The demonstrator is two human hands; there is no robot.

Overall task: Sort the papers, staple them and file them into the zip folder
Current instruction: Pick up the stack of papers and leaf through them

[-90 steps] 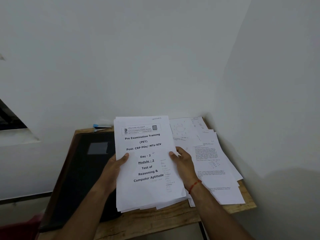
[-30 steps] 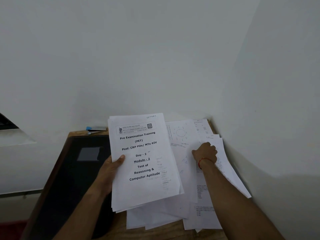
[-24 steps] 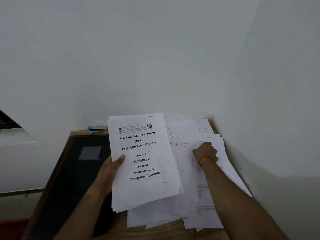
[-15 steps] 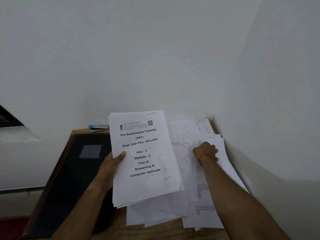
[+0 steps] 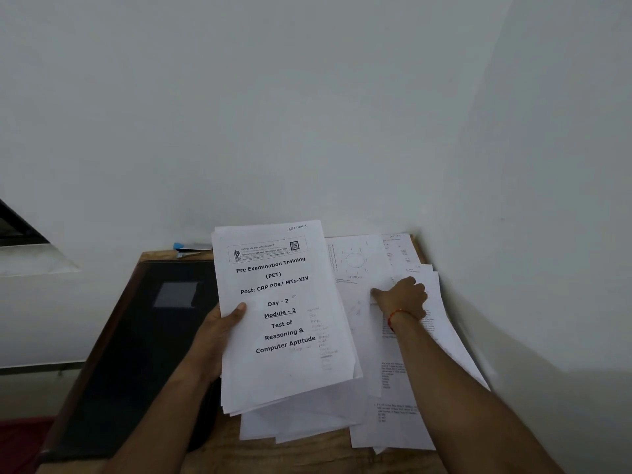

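Left grip (image 5: 219, 336) clasps sorted stack (image 5: 284, 316); right grip (image 5: 403, 295) pinches loose sheets (image 5: 403, 378) beside black folder (image 5: 136, 354).

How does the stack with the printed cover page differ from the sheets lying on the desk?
The held stack is lifted off the desk in the left hand, while the loose sheets lie flat on the wooden desk under the right hand. The held stack is roughly squared; the loose sheets are fanned and overlapping. Its top page has bold title text; theirs show small print and a diagram. Both are white printed paper.
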